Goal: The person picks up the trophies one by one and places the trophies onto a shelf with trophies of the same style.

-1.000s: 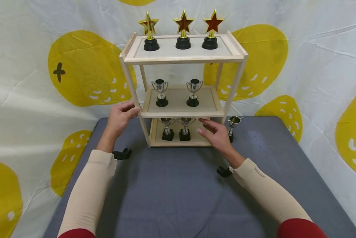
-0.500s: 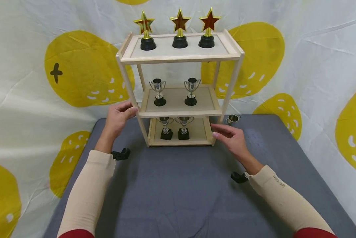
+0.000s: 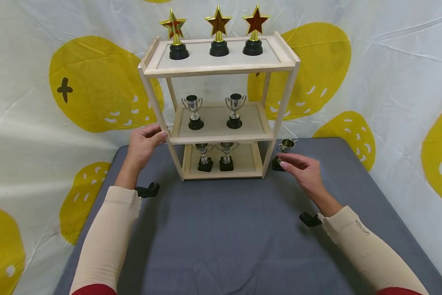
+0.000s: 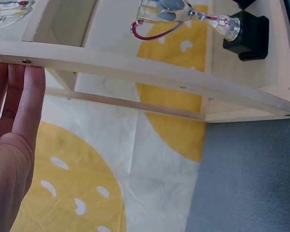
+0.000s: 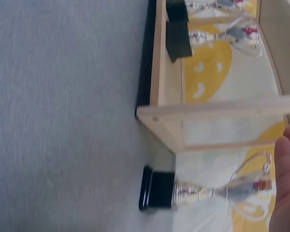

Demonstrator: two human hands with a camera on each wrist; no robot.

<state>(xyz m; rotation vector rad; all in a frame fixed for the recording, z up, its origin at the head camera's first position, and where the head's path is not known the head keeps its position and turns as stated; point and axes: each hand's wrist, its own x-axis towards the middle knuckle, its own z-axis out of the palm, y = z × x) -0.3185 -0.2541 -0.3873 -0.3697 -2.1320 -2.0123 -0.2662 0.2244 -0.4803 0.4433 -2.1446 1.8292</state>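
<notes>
A three-tier wooden shelf stands at the table's back. My left hand holds its left front post at middle-tier height; the fingertips are partly hidden. My right hand is right of the shelf, fingers loosely bent, with nothing held. Just beyond them stands a silver trophy cup with a black base, partly covered by the hand in the head view. In the right wrist view, the same trophy cup is upright on the table, apart from the fingers.
On the top tier stand several gold star trophies. Two silver cups stand on the middle tier, and two cups on the bottom tier. A grey cloth covers the table; a white and yellow patterned curtain hangs behind.
My right hand has moved rightward from in front of the bottom tier, past the right post, to the lone trophy cup. The left hand stays at the left post. The head view has shifted slightly.
</notes>
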